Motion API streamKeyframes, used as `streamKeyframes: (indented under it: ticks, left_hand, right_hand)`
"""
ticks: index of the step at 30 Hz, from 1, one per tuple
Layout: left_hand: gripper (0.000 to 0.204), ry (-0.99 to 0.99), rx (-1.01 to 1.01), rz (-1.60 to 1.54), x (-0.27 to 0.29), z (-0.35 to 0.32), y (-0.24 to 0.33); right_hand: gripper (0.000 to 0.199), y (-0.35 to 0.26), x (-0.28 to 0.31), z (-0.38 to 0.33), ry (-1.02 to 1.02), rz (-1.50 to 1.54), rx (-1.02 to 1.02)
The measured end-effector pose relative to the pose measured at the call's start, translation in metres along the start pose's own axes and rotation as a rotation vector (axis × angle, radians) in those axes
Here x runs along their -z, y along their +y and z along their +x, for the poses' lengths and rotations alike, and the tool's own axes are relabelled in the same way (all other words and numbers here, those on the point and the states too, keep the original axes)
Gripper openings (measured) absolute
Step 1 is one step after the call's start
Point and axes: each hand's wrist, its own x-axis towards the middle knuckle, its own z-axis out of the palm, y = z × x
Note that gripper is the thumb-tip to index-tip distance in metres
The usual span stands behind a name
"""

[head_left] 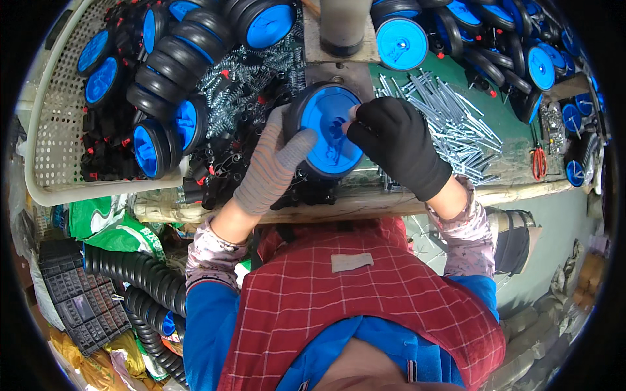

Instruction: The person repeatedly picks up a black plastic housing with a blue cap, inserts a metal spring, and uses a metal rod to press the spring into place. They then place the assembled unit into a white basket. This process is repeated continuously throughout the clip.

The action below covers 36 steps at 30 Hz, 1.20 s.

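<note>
A wheel with a blue hub and black tyre (326,159) is tilted face-up at the table's front edge. My left hand (277,159), in a grey striped glove, grips its left rim, thumb over the blue face. My right hand (394,140), in a black glove with bare fingertips, is closed at the hub's centre. Its fingertips pinch together there; whatever they hold is too small or hidden to name. Long silver pins (450,117) lie heaped beside my right hand. Metal springs (251,78) and small black parts (225,156) are piled by my left hand.
A perforated white crate (52,156) with wheels stands at the left. Behind the held wheel rises a metal post (342,26), with another blue wheel (402,44) beside it. More wheels pile up at the back right, near red-handled scissors (539,163). Stacked tyres (137,274) lie below left.
</note>
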Motion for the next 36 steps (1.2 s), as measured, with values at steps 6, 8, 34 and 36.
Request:
streamKeyframes:
  ticks: [6,8,34,36]
  left_hand:
    - [0.047,-0.13,0.107,-0.157,0.001,-0.005,0.002]
    - [0.046,-0.152,0.149,-0.142,0.0,-0.009,0.003]
    - [0.044,-0.085,-0.026,0.882,0.075,0.088,0.043]
    - [0.042,-0.166,0.165,0.771,0.024,0.075,0.041]
  right_hand:
    - [0.086,-0.01,0.026,0.028,-0.07,0.427,0.059]
    - [0.094,-0.014,0.031,0.027,-0.119,0.385,0.087]
    - [0.03,0.051,-0.06,-0.11,0.622,0.55,-0.835]
    - [0.037,0.058,-0.072,-0.111,0.606,0.479,-0.778]
